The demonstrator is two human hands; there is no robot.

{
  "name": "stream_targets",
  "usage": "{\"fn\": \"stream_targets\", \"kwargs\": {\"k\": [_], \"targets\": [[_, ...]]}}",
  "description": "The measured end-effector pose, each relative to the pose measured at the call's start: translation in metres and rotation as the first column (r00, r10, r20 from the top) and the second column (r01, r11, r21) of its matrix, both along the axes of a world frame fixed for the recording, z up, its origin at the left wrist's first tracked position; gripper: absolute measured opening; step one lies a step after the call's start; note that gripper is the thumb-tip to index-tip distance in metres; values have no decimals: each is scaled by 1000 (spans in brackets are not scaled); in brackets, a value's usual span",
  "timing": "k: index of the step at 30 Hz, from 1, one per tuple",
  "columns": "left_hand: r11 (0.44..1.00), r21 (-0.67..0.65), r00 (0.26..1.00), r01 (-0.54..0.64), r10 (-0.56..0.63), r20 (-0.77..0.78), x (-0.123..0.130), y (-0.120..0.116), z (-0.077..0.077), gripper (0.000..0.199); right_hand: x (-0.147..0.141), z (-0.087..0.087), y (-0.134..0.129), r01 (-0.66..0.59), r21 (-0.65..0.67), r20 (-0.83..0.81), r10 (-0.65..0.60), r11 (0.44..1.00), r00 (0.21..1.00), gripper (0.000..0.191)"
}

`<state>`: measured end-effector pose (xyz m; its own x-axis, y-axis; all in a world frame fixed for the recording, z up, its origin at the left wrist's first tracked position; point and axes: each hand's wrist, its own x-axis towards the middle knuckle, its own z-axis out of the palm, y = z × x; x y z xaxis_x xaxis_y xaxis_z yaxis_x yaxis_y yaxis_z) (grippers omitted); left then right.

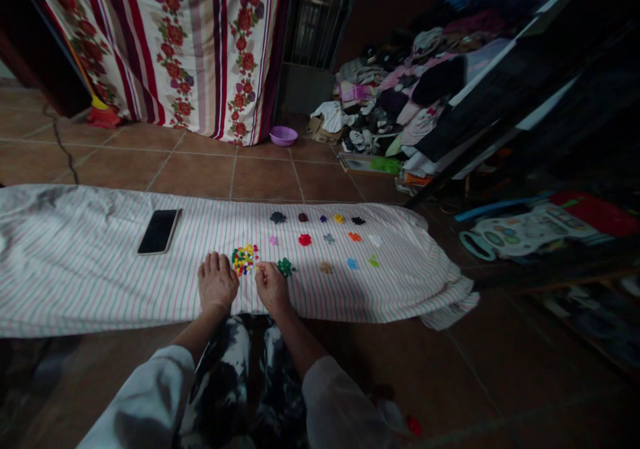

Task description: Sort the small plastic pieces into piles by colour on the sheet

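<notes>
On the bench (360, 299): mixed pieces (245, 259), one heap, between the hands; left hand (219, 284), laid flat, fingers extended; right hand (273, 289), fingers pinched together, contents unclear; green pieces (285, 266), just beside.

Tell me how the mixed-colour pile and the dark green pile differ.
Colour: the mixed-colour pile shows yellow, red, green and white pieces among others, while the dark green pile looks all one colour.
Size: the mixed-colour pile spreads wider than the dark green pile.
Place: the mixed-colour pile lies left of the right hand, the dark green pile to its right.
Shared: both are small pieces on the striped cloth.
</notes>
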<state>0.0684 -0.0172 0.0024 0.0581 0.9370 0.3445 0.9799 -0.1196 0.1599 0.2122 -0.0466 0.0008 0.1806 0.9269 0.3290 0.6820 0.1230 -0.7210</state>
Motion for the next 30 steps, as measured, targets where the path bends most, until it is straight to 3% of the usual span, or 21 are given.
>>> {"fn": "stream_targets", "kwargs": {"k": [14, 20, 25, 30], "targets": [[1000, 23, 1000, 8, -8, -8, -1, 1, -6, 43, -1, 1, -2, -27, 107, -11, 28, 994, 1000, 22], [999, 46, 1000, 10, -9, -24, -1, 1, -8, 43, 7, 12, -2, -52, 137, -46, 59, 989, 997, 22], [1000, 28, 1000, 10, -9, -18, -1, 1, -6, 44, 50, 28, 16, 55, 202, -52, -45, 978, 998, 23], [1000, -6, 999, 9, -9, -36, -1, 1, -3, 46, 132, 31, 50, 251, 220, -80, -240, 943, 968, 29]]}}
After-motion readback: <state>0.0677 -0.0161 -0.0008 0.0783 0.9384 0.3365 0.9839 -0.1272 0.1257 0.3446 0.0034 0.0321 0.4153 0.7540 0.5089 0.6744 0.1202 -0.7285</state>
